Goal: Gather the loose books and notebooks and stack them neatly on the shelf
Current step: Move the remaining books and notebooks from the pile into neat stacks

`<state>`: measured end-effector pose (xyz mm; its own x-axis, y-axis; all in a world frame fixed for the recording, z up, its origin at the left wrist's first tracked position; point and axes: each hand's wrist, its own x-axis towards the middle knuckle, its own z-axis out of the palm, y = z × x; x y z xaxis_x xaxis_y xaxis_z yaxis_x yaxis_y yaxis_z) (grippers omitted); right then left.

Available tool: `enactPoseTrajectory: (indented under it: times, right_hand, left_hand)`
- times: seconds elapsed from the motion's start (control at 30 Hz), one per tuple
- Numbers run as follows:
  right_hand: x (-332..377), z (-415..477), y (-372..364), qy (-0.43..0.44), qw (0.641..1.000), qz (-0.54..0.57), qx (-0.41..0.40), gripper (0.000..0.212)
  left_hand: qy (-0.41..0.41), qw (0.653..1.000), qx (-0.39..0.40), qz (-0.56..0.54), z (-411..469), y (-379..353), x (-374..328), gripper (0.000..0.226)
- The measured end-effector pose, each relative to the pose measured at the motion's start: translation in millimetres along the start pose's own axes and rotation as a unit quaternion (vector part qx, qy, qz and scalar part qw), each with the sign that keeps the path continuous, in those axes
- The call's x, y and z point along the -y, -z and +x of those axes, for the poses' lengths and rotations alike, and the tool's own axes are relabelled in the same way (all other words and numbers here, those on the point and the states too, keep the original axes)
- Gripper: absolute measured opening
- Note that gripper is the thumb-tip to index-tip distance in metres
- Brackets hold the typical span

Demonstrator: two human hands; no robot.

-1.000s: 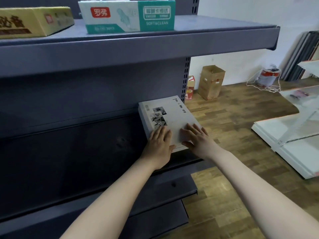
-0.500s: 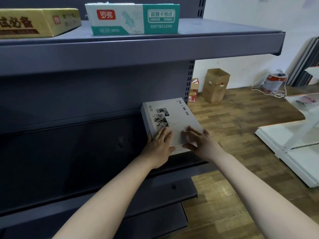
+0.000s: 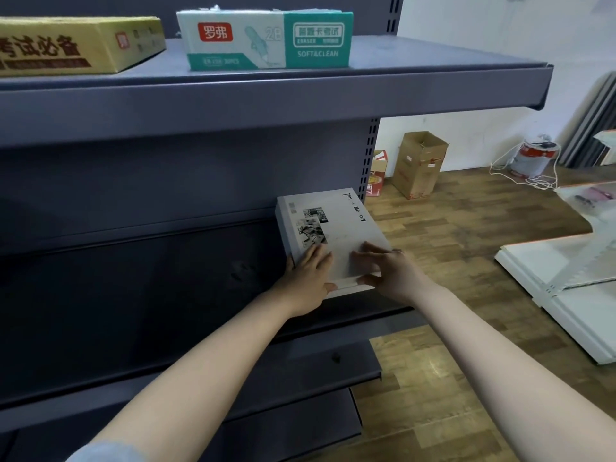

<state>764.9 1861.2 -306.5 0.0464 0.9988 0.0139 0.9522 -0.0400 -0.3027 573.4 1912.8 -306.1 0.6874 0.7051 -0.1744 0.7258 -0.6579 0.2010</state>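
A small stack of white books (image 3: 336, 225) lies flat at the right end of the dark grey middle shelf (image 3: 160, 285); the top cover bears black-and-white photos and sparse lettering. My left hand (image 3: 308, 278) rests on the stack's near left corner, fingers on the cover and thumb against the front edge. My right hand (image 3: 388, 271) pinches the near right corner, fingers on top and thumb on the front edge. The stack's front edge sits close to the shelf's lip.
On the upper shelf (image 3: 266, 101) stand a yellow box (image 3: 73, 45) and a teal-and-white eraser box (image 3: 266, 40). Beyond the shelf's right end, a cardboard box (image 3: 418, 165), a bucket (image 3: 533, 156) with a white cord and white panels (image 3: 566, 285) sit on the wooden floor.
My right hand has curled from lying flat on the cover to pinching the near right corner with its thumb on the front edge. The left hand and the stack have barely shifted.
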Motion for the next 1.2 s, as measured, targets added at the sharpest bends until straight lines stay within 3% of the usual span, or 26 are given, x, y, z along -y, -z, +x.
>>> enactPoseTrajectory:
  times: [0.07, 0.23, 0.4, 0.63, 0.97, 1.2]
  right_hand:
    - [14, -1, 7, -0.011, 0.999, -0.044, 0.026, 0.056]
    - [67, -4, 1, 0.077, 0.995, -0.058, -0.034, 0.055]
    - [128, 8, -12, 0.168, 0.981, -0.028, -0.088, 0.051]
    - [233, 28, -26, 0.247, 0.967, -0.019, -0.058, 0.051]
    - [407, 34, -65, 0.374, 0.926, 0.016, -0.045, 0.052]
    - [513, 29, -87, 0.449, 0.892, 0.022, -0.037, 0.055]
  left_hand:
    - [0.004, 1.000, -0.001, -0.001, -6, 3, 4, 0.068]
    - [0.039, 0.998, -0.038, 0.034, -44, 6, 30, 0.078]
    - [0.089, 0.992, -0.089, 0.025, -94, 20, 82, 0.066]
    - [0.169, 0.978, -0.121, 0.031, -186, 36, 160, 0.057]
    - [0.292, 0.924, -0.238, 0.073, -337, 54, 263, 0.049]
    - [0.317, 0.884, -0.328, 0.101, -426, 48, 308, 0.045]
